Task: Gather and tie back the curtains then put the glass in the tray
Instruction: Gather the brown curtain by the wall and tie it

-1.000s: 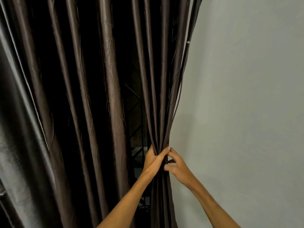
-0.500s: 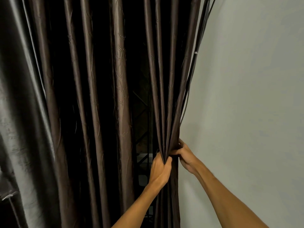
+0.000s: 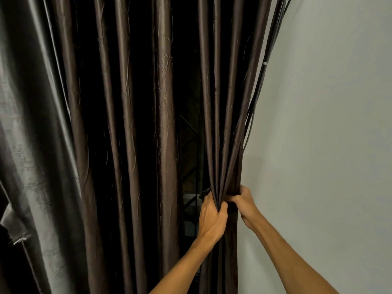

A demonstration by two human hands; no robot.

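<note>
Brown, faintly shiny cloth is bunching between the two hands. Left hand (image 3: 212, 217) is gripping the curtain (image 3: 165, 124) from the open side, fingers curled out of sight behind the bunch and thumb lying across its front. It is taking most of the bulk, probably so that the pleats cannot slide back out. Right hand (image 3: 244, 203) is closing on the same bunch from the wall side, fingers hooked into the cloth. It seems to be pinning the curtain's outer edge into the bundle. Both hands are working at one height, almost touching, which reads as squeezing a waist where a tie would sit. No tie is showing, and I cannot tell whether either palm is hiding one.

Above the grip, the held folds (image 3: 224, 158) are fanning upward. Only the few pleats nearest the wall are being held. The rest are hanging loose to the left, so gathering looks partly done and tying not yet begun.

Beside the left hand a gap is opening, and a dark cross-braced frame (image 3: 189, 149) is showing through it. Thin cords (image 3: 261, 85) are running down the curtain's edge against the pale grey wall (image 3: 328, 145). At far left a grey glossy panel (image 3: 25, 145) is hanging. Glass and tray are not in view.
</note>
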